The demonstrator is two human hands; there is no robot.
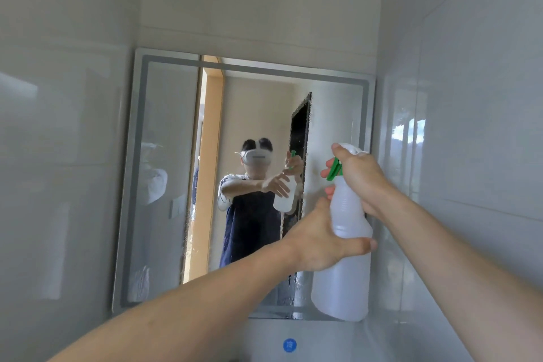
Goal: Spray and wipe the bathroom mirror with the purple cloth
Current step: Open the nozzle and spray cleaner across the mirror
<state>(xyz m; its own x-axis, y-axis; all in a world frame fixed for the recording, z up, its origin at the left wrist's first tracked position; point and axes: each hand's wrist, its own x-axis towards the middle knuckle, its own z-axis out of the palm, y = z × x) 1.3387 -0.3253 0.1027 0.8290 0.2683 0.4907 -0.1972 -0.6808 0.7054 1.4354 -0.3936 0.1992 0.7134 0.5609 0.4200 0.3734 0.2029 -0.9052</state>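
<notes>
The square bathroom mirror (164, 185) with a frosted border hangs on the tiled wall ahead. A white translucent spray bottle (343, 279) with a green trigger (334, 169) is held upright in front of the mirror's right side. My right hand (361, 176) wraps the bottle's head, with fingers on the trigger. My left hand (320, 238) grips the bottle's middle from the left. Droplets and streaks show on the glass near the centre and lower part. The purple cloth is not in view.
Glossy grey wall tiles (470, 126) close in on both sides. Below the mirror a white surface carries a round blue sticker (289, 345). The mirror reflects a person with a headset, a wooden door frame and a dark opening.
</notes>
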